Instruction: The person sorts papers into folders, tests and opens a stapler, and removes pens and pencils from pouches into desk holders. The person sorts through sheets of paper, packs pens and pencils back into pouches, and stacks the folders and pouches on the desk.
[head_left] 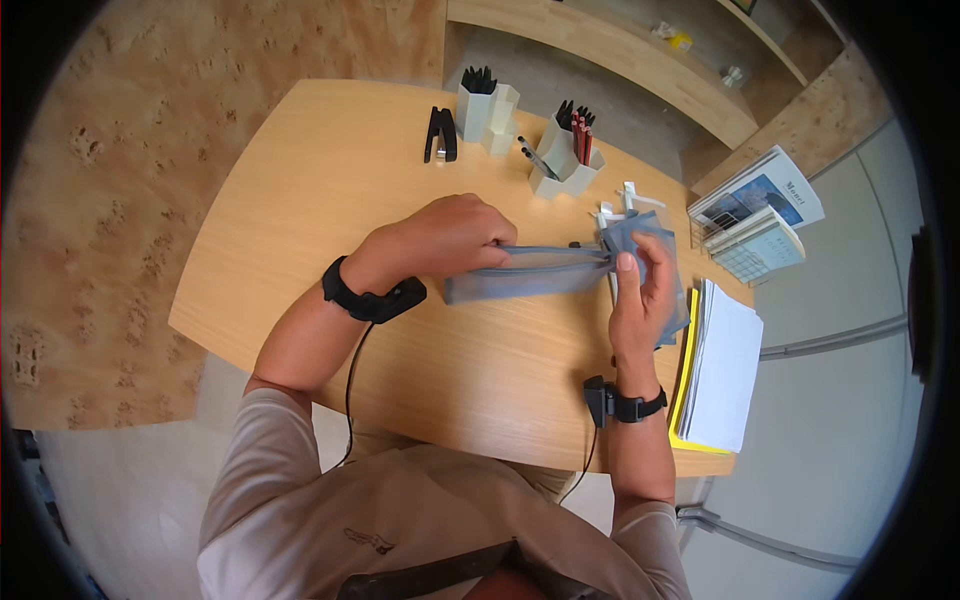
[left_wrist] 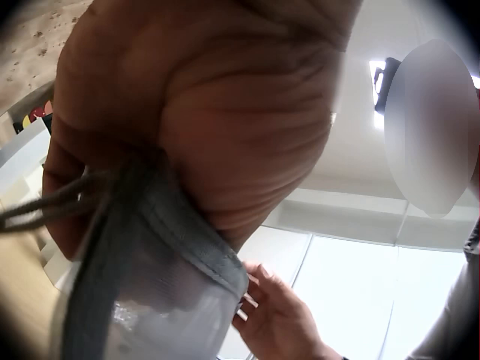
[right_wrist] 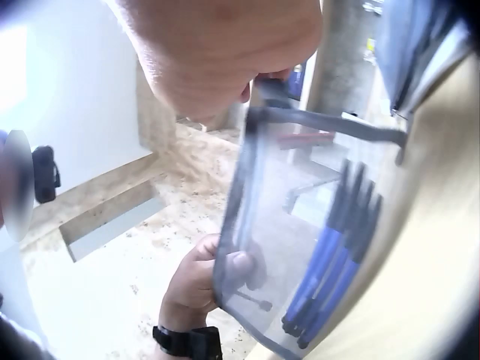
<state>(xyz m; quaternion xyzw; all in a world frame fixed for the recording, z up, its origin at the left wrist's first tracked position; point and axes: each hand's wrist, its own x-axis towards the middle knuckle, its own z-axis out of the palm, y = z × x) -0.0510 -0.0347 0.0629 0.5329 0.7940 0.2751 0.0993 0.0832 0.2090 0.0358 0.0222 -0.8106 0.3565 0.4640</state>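
A grey-blue translucent zip pouch (head_left: 540,275) is stretched sideways above the table between both hands. The left hand (head_left: 455,235) grips its left end along the zipped edge, fingers curled over it. Thumb and fingers of the right hand (head_left: 643,305) pinch the other end. In the right wrist view, several blue pens with dark ends (right_wrist: 322,270) show through the pouch's mesh, and the left hand (right_wrist: 196,281) is at the far end. More grey-blue pouches (head_left: 672,310) lie beneath and beside the right hand, partly hidden by it.
A black stapler (head_left: 440,135) and pale pen holders (head_left: 476,112) with pens and red pencils (head_left: 582,140) stand toward the back. White papers on a yellow folder (head_left: 722,370) lie at the right edge. Books (head_left: 760,205) stand in a rack behind them. Cables hang from both wrists.
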